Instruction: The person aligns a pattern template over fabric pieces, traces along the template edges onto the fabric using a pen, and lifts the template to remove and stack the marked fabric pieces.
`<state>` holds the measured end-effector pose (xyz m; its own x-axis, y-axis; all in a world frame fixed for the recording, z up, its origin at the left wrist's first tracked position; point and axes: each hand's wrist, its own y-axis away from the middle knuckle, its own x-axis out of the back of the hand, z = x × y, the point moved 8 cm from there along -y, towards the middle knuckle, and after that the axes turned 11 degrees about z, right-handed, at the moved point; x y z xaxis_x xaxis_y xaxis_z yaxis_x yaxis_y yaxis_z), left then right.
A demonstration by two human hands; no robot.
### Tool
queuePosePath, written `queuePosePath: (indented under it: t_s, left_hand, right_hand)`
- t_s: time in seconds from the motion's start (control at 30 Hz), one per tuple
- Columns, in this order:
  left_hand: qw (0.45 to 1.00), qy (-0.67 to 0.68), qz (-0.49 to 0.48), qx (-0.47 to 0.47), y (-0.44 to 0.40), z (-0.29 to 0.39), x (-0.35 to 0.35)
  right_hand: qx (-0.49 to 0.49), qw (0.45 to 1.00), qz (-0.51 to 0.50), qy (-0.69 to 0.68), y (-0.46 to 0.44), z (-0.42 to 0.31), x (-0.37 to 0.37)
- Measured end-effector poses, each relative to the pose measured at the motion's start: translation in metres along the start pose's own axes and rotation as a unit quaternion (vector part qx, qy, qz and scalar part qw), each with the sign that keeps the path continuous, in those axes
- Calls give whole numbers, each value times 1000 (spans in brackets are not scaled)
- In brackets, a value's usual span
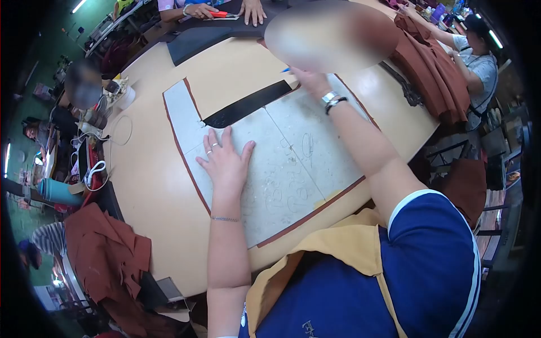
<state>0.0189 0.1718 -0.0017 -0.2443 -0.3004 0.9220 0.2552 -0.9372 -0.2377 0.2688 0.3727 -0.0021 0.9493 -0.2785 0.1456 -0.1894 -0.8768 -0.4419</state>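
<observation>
A pale grey pattern board (282, 163) with handwriting on it lies on brown material (194, 183), whose edge shows around the board. My left hand (225, 155) is spread flat on the board near its inner corner, two rings on its fingers. My right hand (309, 80) is at the board's far side, its fingers closed round a blue-tipped pen (286, 70). A black strip (248, 105) lies along the notch in the board, between my two hands.
Across the table (146, 163), a co-worker's hand (200, 10) holds a red cutter (220, 14) over dark material (208, 39). Brown cloth (428, 67) is piled at the right, more (107, 242) at the lower left. A white cup (127, 97) and cable stand at the left edge.
</observation>
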Motion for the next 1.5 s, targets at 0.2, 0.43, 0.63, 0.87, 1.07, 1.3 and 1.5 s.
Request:
queuePosePath:
  t_s: [0.2, 0.43, 0.63, 0.87, 1.07, 1.3, 1.5]
  left_hand:
    - [1000, -7, -6, 3, 1, 2, 1]
    - [1000, -11, -3, -3, 0, 1, -1]
    - [1000, -13, 0, -10, 0, 2, 2]
    - [999, -46, 17, 4, -4, -9, 5]
    - [998, -63, 4, 1, 6, -8, 11]
    - [999, 3, 15, -38, -1, -10, 11]
    - [999, 17, 32, -32, -3, -13, 8]
  right_hand:
    - [-29, 998, 25, 45, -14, 34, 46]
    - [-14, 996, -3, 93, -9, 24, 42]
    - [9, 992, 5, 124, -7, 17, 43]
    - [-109, 994, 14, -7, -22, 34, 38]
    - [-19, 991, -105, -74, 20, -46, -54]
    - [13, 965, -244, -90, 91, -87, -168]
    - [10, 957, -276, -92, 104, -82, -186]
